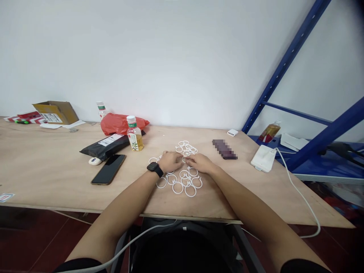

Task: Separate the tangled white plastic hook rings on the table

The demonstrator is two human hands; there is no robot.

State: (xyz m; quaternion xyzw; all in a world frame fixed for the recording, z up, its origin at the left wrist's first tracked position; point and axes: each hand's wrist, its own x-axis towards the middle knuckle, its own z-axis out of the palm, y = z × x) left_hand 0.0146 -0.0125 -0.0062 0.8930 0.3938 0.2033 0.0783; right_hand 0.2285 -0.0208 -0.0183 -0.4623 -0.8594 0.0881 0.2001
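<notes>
My left hand [170, 162], with a black watch [154, 167] on the wrist, and my right hand [201, 163] meet over the middle of the table. Their bent fingertips close on a small white curtain ring [183, 162] between them; the fingers partly cover it. Several more white curtain rings [190, 196], with small eyelets, lie loosely on the near side of my hands. Beyond my fingertips is another cluster of white rings [186, 142], some overlapping. A few rings beside my left hand are partly hidden by it.
Left on the wooden table [216, 208] are a phone [109, 170], a white mouse [94, 161], a black parcel [106, 149], a red bag [116, 123], a drink bottle [134, 134] and a cardboard box [58, 113]. At right are a blurred-out item [224, 149], a white power bank [263, 158] with cable and a blue rack [284, 72].
</notes>
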